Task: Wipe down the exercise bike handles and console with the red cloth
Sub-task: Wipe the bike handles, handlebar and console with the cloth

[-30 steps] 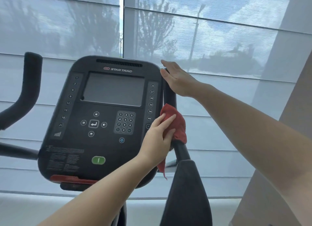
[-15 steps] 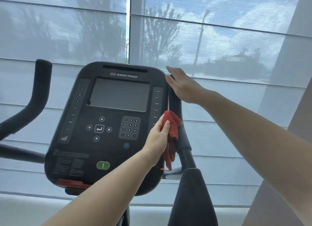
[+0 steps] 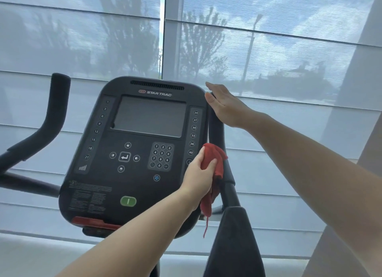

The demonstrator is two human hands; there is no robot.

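Left handle (image 3: pixel 55 111): black upright horn at the far left, well apart from both my hands, no cloth on it. No streak or sheen tells me whether it has been wiped, so I count it as owed.

Console (image 3: pixel 132 185): dark panel, screen (image 3: pixel 148 115) blank, green button (image 3: pixel 128 201) low down. The cloth is not on its face. Same verdict: I can't read clean from dirty here.

My left hand (image 3: pixel 197 179): fingers curled round the red cloth (image 3: pixel 214 159), gripping it bunched against the right handle (image 3: pixel 217 130), roughly midway up the bar and just beside the console's right edge. A tail of cloth hangs below my wrist.

My right hand (image 3: pixel 225 106): flat, fingers straight, resting over the top end of that handle, grasping nothing.

Judgement: the right handle is the step in hand, and its upper stretch, under my palm, is not yet reached. Probably early to middle of the job, with the console face and left handle left to do
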